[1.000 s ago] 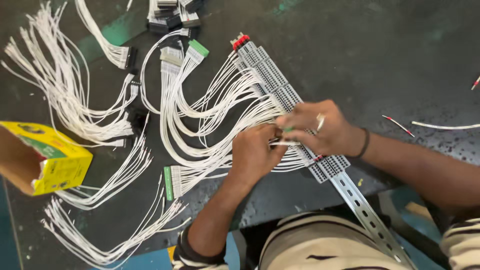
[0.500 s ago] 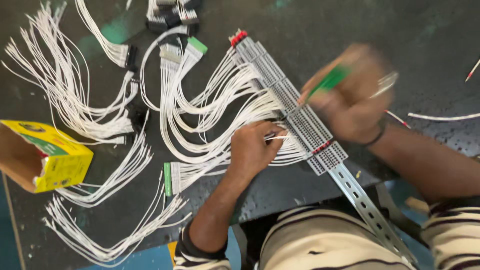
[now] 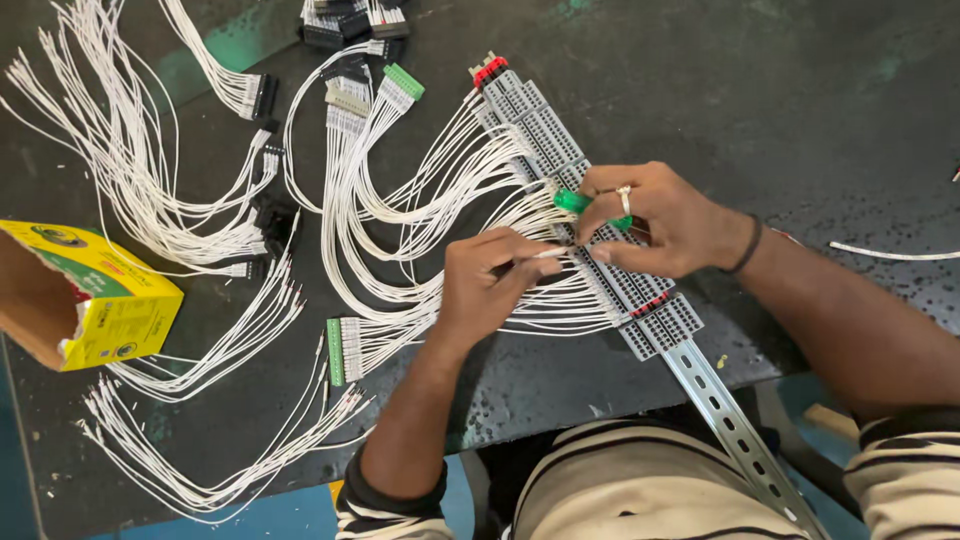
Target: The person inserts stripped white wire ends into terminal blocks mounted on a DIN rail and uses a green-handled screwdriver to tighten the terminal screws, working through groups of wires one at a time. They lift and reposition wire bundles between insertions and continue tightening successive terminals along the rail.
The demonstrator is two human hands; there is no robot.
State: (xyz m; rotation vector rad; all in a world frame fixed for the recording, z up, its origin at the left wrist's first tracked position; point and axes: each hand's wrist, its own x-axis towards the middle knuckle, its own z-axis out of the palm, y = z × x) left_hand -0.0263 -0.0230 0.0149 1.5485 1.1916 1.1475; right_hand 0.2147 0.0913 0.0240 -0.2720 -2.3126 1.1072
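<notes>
Looking down from the head camera, I have both hands over the grey terminal block strip [image 3: 590, 215], which sits on a metal mounting rail [image 3: 735, 430] running diagonally across the dark desk [image 3: 800, 90]; the rail's bare end hangs past the desk edge toward my lap; my left hand [image 3: 490, 285] has its grip pinched narrow on a single white wire [image 3: 548, 253], the wire's tip right at the terminal row; my right hand [image 3: 655, 220] is closed around a green-handled screwdriver [image 3: 580, 203], the handle poking out between thumb and fingers, a ring on one finger and a dark band at the wrist; I cannot tell whether the blade touches a terminal, the fingers hide it; a fan of white wires [image 3: 440, 200] already runs from the strip off to the left, ending in a green connector [image 3: 403, 82] up top and another green connector [image 3: 335, 352] lower down; more loose wire bundles [image 3: 130, 170] with black plugs lie further left; a yellow cardboard box [image 3: 95, 295], open at one end, sits near the desk's left edge.
</notes>
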